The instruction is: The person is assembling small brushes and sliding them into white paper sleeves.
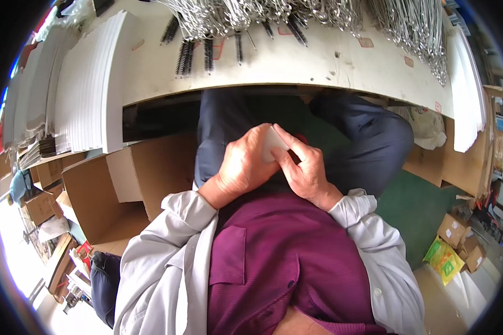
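Observation:
Above my lap, my left hand (245,161) and my right hand (306,168) come together around a small white flat piece (274,144). It looks like card or a small box, but the fingers cover much of it, so its exact kind cannot be told. The left fingers curl behind and along its left side. On the right, the thumb presses its face while the index finger reaches to its top corner. A bit of red shows just behind the right fingers.
Beyond my knees, a pale table (296,61) carries heaps of looped wire-handled brushes (262,14) and several loose black-bristled brushes (185,57). White flat cartons (86,84) stand stacked at left, more white sheets (468,89) at right. An opened cardboard box (103,192) sits at my left.

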A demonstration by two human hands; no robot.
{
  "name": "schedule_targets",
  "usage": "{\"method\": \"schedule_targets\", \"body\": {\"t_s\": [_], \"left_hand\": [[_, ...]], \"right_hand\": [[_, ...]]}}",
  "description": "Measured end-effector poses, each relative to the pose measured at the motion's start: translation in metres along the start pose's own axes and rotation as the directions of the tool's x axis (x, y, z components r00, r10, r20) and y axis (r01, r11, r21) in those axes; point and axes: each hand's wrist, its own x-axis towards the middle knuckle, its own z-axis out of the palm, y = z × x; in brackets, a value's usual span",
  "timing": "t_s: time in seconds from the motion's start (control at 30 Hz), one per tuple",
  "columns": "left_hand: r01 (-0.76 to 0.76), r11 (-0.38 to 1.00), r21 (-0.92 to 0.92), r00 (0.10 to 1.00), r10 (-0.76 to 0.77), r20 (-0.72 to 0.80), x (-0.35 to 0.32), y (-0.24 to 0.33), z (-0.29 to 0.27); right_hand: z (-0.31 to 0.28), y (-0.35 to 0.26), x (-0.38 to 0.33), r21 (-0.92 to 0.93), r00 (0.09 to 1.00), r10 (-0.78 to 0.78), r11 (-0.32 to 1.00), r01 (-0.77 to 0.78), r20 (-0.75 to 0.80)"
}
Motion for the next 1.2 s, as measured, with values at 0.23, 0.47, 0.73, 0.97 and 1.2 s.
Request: {"method": "schedule_targets", "body": {"t_s": [0.23,0.47,0.73,0.97,1.2], "left_hand": [[-0.013,1.000,-0.020,0.999,0.014,0.039,0.013,0.019,-0.018],[-0.116,0.966,0.229,0.989,0.091,0.117,0.011,0.015,-0.074],[-0.234,0.892,0.387,0.972,0.217,0.088,0.060,0.023,-0.096],[-0.230,0.889,0.396,0.972,0.195,0.129,0.084,0.034,-0.100],[-0.222,0.936,0.274,0.971,0.186,0.152,0.065,0.021,-0.108]], "right_hand": [[-0.008,0.000,0.013,0.211,0.970,0.144,0.972,-0.102,-0.196],[-0.079,-0.016,0.057,0.283,0.940,0.125,0.959,-0.032,-0.318],[-0.175,0.006,0.094,0.224,0.852,0.137,0.974,-0.023,-0.506],[-0.186,0.016,0.101,0.284,0.787,0.236,0.955,-0.081,-0.570],[-0.165,-0.020,0.104,0.317,0.873,0.132,0.948,0.027,-0.469]]}}
